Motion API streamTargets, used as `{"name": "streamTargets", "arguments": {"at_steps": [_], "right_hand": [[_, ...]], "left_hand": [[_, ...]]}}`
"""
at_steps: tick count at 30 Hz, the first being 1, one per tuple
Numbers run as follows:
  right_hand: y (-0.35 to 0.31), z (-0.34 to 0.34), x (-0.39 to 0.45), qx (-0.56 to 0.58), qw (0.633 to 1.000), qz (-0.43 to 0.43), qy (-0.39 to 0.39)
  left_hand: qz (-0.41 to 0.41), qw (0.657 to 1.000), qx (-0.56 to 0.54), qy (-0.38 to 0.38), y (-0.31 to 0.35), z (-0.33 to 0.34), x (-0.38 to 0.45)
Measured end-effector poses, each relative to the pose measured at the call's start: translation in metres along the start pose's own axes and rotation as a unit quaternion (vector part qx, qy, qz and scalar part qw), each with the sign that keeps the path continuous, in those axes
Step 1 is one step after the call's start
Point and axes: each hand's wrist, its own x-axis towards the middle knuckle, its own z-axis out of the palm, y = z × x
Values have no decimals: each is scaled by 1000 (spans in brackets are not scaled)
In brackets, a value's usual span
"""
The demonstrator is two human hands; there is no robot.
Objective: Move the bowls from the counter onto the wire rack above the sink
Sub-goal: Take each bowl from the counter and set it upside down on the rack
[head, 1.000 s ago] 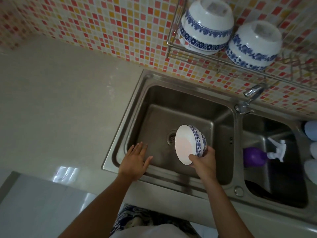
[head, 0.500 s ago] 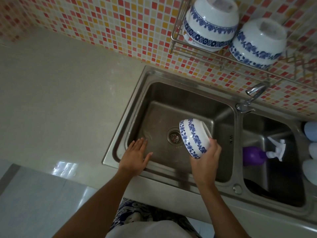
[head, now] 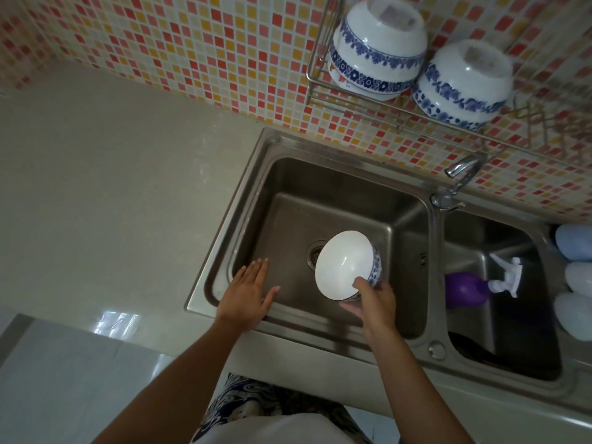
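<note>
My right hand (head: pixel 373 304) grips a white bowl with a blue flower band (head: pixel 344 264) by its rim, above the left basin of the steel sink (head: pixel 224 238). The bowl is tilted so its white inside faces me. My left hand (head: pixel 246 294) rests flat on the sink's front left edge, fingers apart, holding nothing. On the wire rack (head: pixel 320 59) on the tiled wall, upside-down bowls of the same pattern sit: a stack at the left (head: pixel 378 49) and one to its right (head: pixel 464 81).
A chrome tap (head: pixel 458 177) stands between the two basins. The right basin holds a purple spray bottle with a white trigger (head: pixel 467 290). Pale bottles (head: pixel 576 277) line the far right edge. The beige counter (head: pixel 112 187) stretches to the left.
My right hand has turned the bowl from showing its patterned outside back to showing its white inside. My left hand has stayed on the sink edge.
</note>
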Motion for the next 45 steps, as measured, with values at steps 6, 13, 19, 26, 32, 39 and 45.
{"name": "streamTargets", "arguments": {"at_steps": [6, 13, 19, 26, 32, 39, 45], "right_hand": [[-14, -14, -12, 176, 970, 139, -95], [-82, -26, -37, 216, 959, 58, -172], [-140, -36, -52, 269, 937, -40, -219], [-196, -55, -58, 316, 907, -92, -262], [-255, -70, -50, 268, 917, -179, -236], [-305, -75, -31, 126, 913, -375, -99], [-326, -64, -7, -22, 865, -501, 30]], "left_hand": [[-8, 995, -92, 21, -1, -1, -2], [91, 960, -99, 244, 66, -120, 66], [225, 917, -15, 330, 141, -222, 112], [194, 932, 153, 266, 170, -234, 156], [174, 935, 149, 272, 173, -230, 165], [187, 930, 139, 284, 174, -231, 163], [170, 923, 159, 305, 172, -228, 167]]}}
